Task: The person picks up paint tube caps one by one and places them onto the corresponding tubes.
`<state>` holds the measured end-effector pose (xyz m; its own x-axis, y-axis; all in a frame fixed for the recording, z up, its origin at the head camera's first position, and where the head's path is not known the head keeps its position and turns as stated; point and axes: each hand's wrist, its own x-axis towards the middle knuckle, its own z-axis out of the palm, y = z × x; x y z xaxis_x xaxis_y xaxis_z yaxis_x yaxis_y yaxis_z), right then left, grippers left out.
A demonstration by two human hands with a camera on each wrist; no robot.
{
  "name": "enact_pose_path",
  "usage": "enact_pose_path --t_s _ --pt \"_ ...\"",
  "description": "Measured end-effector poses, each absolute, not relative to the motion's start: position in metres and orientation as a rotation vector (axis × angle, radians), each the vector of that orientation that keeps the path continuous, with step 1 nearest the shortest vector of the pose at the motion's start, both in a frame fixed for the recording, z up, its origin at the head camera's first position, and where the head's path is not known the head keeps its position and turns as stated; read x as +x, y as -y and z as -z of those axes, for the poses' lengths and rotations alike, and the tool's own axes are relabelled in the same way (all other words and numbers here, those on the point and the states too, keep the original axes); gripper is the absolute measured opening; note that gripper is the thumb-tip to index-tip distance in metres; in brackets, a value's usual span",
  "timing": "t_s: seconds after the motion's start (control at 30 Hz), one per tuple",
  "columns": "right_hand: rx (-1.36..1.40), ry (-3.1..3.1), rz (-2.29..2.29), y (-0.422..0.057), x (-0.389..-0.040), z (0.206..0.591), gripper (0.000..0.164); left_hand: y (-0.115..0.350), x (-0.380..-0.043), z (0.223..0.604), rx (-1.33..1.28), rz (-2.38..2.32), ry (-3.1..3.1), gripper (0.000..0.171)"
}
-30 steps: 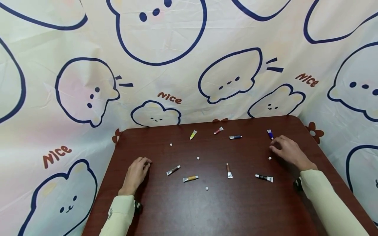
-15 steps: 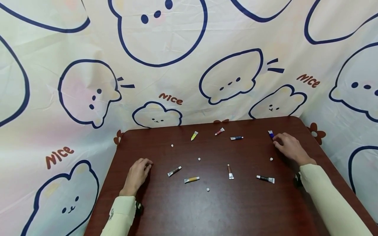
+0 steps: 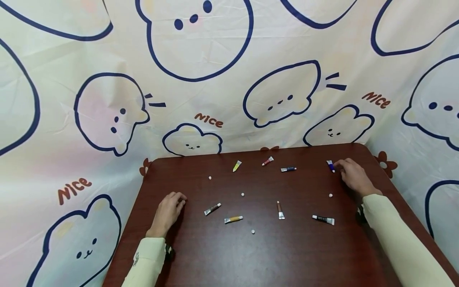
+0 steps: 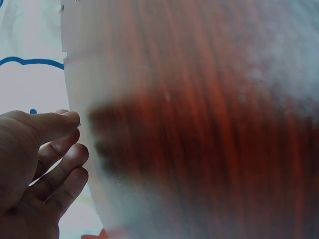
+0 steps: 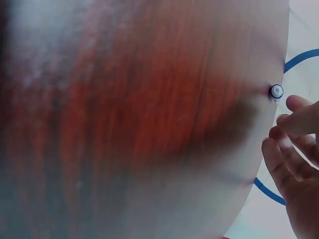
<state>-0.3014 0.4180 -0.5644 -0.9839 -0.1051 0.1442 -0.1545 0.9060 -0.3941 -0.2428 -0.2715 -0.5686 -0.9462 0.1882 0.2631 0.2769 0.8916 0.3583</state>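
Compared with half a second before, the right hand [image 3: 353,176] has drawn back from over the narrow end of the violet tube [image 3: 330,166] to its right side, while the left hand [image 3: 167,211] has stayed almost in its place. From where I stand, the tube lies flat near the far right corner of the counter [image 3: 294,255], its narrow end pointing toward the person. Both hands hold nothing. The right fingers are softly bent with only a narrow gap between them, and the right wrist view shows their tips just beside the tube, apart from it. The left fingers are relaxed, near the left edge.

I judge that the step in hand is the handling of this tube. To do it well, the fingers should come low and meet its body from both sides, with light pressure, because such a tube is probably soft and could roll or squeeze out paint. It is also wise to lift the wrist a little, so that the sleeve or hand does not sweep away the small white cap [image 3: 330,195] lying nearer to the person.
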Motion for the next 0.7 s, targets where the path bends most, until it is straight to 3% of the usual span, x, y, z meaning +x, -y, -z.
enact_pose_path --t_s 0.7 --pt "0.250 3.023 -0.505 -0.413 -0.322 0.571 0.034 0.264 -0.237 0.560 -0.347 0.594 2.838 0.008"
